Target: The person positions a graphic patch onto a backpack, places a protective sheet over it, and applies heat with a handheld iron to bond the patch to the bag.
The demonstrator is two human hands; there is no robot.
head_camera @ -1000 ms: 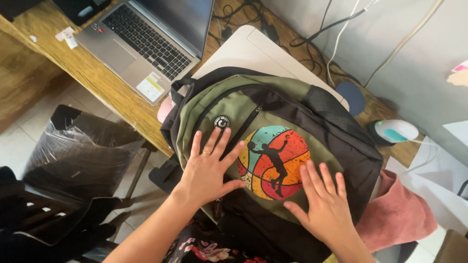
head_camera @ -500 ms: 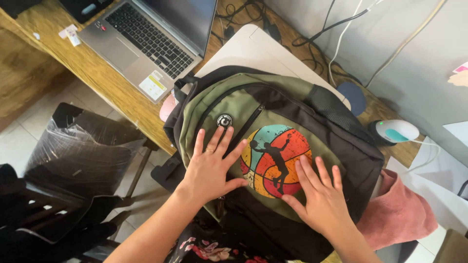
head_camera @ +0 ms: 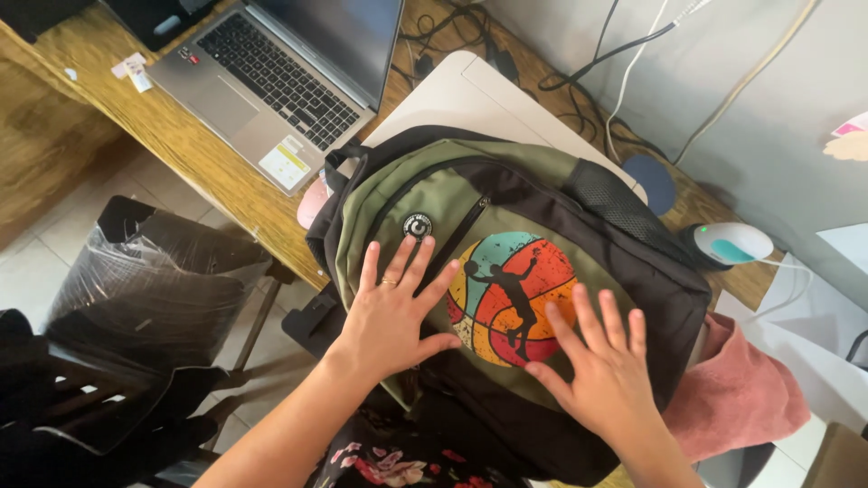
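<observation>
At the far left we see a black plastic bag [head_camera: 149, 289] lining a bin on the tiled floor, with a dark chair frame [head_camera: 81, 407] just below it. Above these runs a wooden desk [head_camera: 172, 145], and on it sits an open silver laptop [head_camera: 271, 81] with a dark keyboard.

Moving toward the middle, we find the backpack [head_camera: 506, 298], olive green with black trim. It lies front side up, its upper part resting over the desk edge and a closed pale laptop [head_camera: 470, 99] beneath it, its lower part toward us. A round emblem [head_camera: 513, 298] in teal, orange and red with a dark jumping figure fills the front pocket, and a small round badge [head_camera: 417, 226] sits near the zip.

Our left hand [head_camera: 393, 312] lies flat on the pocket, fingers spread and pointing toward the badge, a ring on one finger; it grasps nothing and simply presses on the fabric. Our right hand [head_camera: 601, 370] lies likewise flat and open on the lower right of the emblem, fingers spread, holding nothing.

Further right, a pink cloth [head_camera: 741, 398] shows from under the backpack's edge. Beyond it, a white and teal computer mouse [head_camera: 731, 244] rests on the desk, and cables [head_camera: 624, 72] hang against the grey wall [head_camera: 778, 117].
</observation>
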